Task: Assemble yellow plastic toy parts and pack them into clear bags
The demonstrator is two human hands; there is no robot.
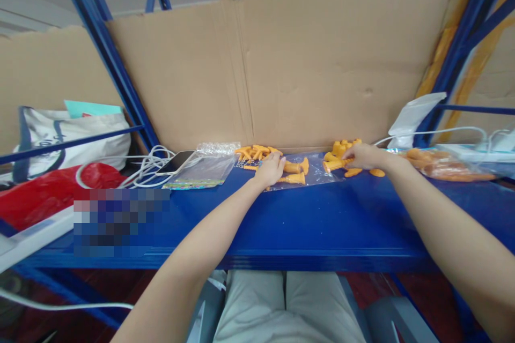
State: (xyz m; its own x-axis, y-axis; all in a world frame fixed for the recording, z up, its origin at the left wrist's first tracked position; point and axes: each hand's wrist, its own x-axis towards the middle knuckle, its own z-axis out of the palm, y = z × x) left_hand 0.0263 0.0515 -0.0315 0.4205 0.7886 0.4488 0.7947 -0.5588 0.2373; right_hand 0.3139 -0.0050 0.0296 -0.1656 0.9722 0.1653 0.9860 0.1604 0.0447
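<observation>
My left hand (270, 170) lies palm down over a clear plastic bag (317, 172), its fingers loosely extended beside orange plastic toy-like parts (295, 178). Just behind it sits a small heap of orange pieces (257, 152), some of them hammer-shaped. To the right, my right hand (364, 156) reaches into another pile of orange plastic parts (341, 147), with thumb and fingers closed on one piece; the fingertips are partly hidden. Two orange rounded pieces (377, 172) rest on the blue shelf below that hand.
A clear bag full of orange parts (446, 165) lies at the right. On the left are a phone (177, 162), a flat clear bag (205, 171), white cables (151, 169), a red bag (100, 178) and a tote bag (92, 136). Cardboard (314, 64) stands behind the blue shelf (306, 225).
</observation>
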